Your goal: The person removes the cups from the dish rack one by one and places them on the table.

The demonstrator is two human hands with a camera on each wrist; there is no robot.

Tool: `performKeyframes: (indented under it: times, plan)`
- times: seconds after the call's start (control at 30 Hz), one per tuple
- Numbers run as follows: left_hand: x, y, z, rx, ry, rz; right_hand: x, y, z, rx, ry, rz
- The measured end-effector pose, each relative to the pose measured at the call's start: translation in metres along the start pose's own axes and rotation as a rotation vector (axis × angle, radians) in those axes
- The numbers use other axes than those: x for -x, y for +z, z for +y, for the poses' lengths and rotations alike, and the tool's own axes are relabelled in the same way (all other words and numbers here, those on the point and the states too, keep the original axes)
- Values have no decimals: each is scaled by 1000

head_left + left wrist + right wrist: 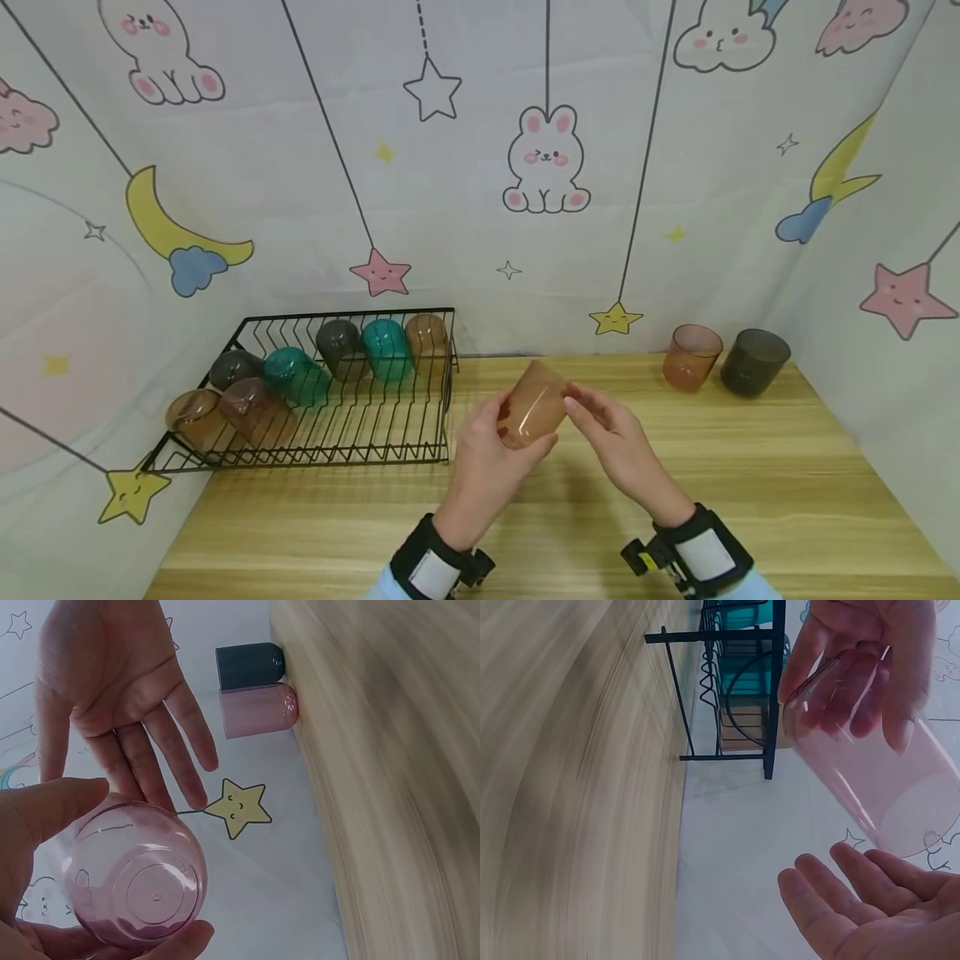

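A see-through pink tumbler (534,405) is held tilted above the table, its base facing the left wrist camera. My left hand (487,454) grips it, thumb on one side and fingers round the other, as the left wrist view also shows. Beside the tumbler's other end is my right hand (611,437), fingers extended. In the right wrist view a narrow gap shows between the right fingertips (847,855) and the tumbler (885,769); whether the thumb touches it cannot be told.
At the left stands a black wire rack (360,454) with several amber, purple, grey and teal tumblers tipped in it. A pink tumbler (690,360) and a dark grey tumbler (754,363) stand upright at the back right of the wooden table (750,500). A cartoon-printed cloth (465,200) hangs behind.
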State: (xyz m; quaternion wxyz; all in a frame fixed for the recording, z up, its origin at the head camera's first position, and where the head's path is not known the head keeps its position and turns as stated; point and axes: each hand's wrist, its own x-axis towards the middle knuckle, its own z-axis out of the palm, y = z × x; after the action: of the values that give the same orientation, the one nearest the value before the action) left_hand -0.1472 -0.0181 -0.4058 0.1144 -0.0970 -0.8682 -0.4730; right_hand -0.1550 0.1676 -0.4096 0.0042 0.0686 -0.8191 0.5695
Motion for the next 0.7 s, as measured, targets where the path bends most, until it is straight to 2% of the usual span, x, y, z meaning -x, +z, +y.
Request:
performKeyframes:
  times: [0.23,0.5,0.7]
  plan:
    - [0,6,-3,27,2,-11,0,3,-5,-76,-26,13]
    - [0,12,-7,69,-9,-32,-1,5,-6,-105,-35,11]
    - [2,15,-8,90,-46,-65,-1,9,-8,-135,-37,8]
